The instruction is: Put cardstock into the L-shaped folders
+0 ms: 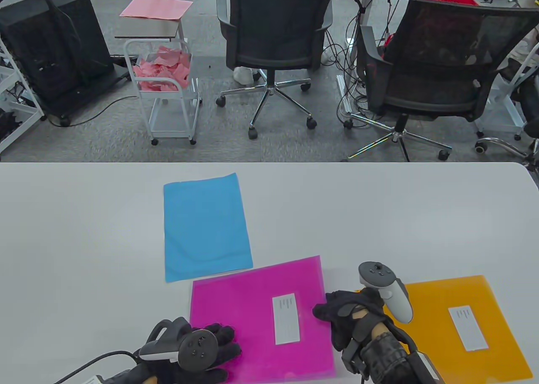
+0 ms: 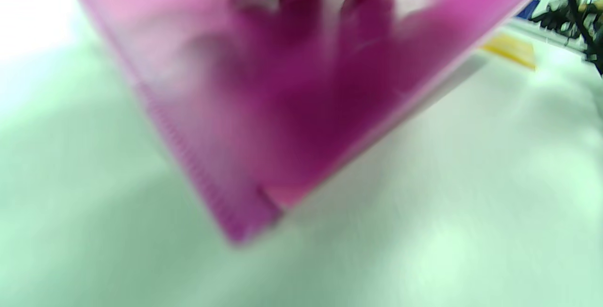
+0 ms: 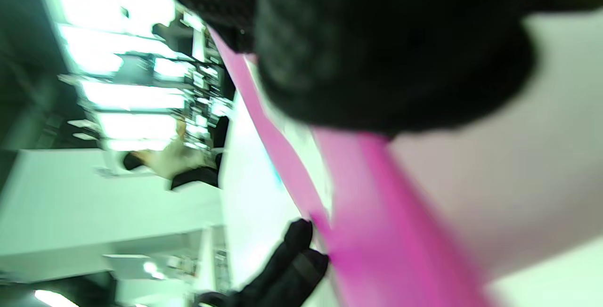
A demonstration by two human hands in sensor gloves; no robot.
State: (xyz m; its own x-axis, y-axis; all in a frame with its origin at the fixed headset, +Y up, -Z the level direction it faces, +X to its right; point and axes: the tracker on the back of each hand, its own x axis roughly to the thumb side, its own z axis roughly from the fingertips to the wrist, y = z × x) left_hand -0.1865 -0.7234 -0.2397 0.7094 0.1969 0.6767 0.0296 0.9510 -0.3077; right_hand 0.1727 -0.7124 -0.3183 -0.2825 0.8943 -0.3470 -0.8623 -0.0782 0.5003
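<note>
Pink folder (image 1: 261, 321) lies at the table's (image 1: 84, 232) near edge, middle, white label up. Left hand (image 1: 198, 350) rests on its near-left corner, fingers spread flat. Right hand (image 1: 349, 316) pinches the folder's right edge. Blue sheet (image 1: 206, 226) just behind it; orange folder (image 1: 463, 327) toward the near-right corner.

We count three folders on the white table (image 1: 84, 232): one magenta folder (image 1: 252, 316), one orange folder (image 1: 463, 329) to its right, one blue folder (image 1: 206, 226) beyond it. Two carry white labels. Past the table we count two office chairs and one wire cart.
</note>
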